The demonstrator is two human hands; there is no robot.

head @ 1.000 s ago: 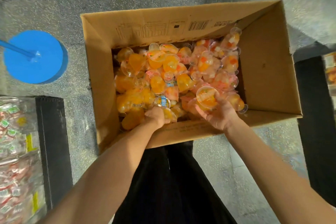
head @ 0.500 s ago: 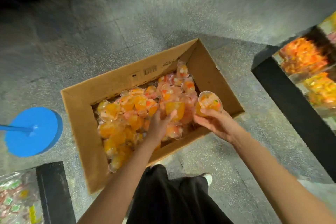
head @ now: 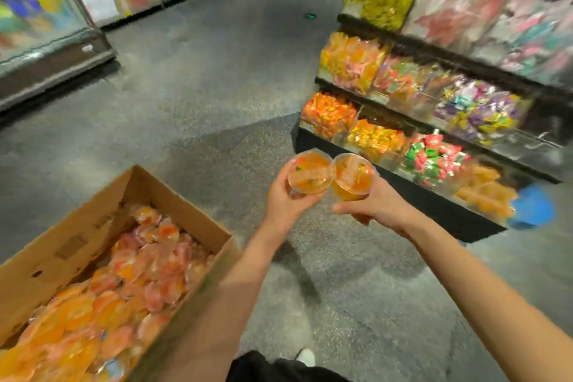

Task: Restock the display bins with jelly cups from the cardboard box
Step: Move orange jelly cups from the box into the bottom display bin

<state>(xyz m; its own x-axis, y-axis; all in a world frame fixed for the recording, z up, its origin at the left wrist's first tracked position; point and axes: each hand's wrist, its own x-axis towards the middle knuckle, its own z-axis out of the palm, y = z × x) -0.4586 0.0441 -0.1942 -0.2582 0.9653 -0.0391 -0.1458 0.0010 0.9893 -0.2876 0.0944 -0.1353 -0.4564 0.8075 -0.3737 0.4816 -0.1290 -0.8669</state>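
- Left hand (head: 286, 206) stretches forward, fingers gripping one jelly cup (head: 310, 175).
- Right hand (head: 376, 206) alongside, fingers clasping another cup (head: 353, 177); rims touch.
- Both held above the floor (head: 198, 96), between cardboard box (head: 93, 226) and display bins (head: 372, 139).

Cardboard box (head: 77, 245) left of display bins (head: 403, 146)

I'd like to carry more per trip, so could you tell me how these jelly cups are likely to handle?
Probably light: each hand carries one jelly cup easily. The clear plastic looks smooth, perhaps slippery. Round rims suggest a dropped cup may roll.
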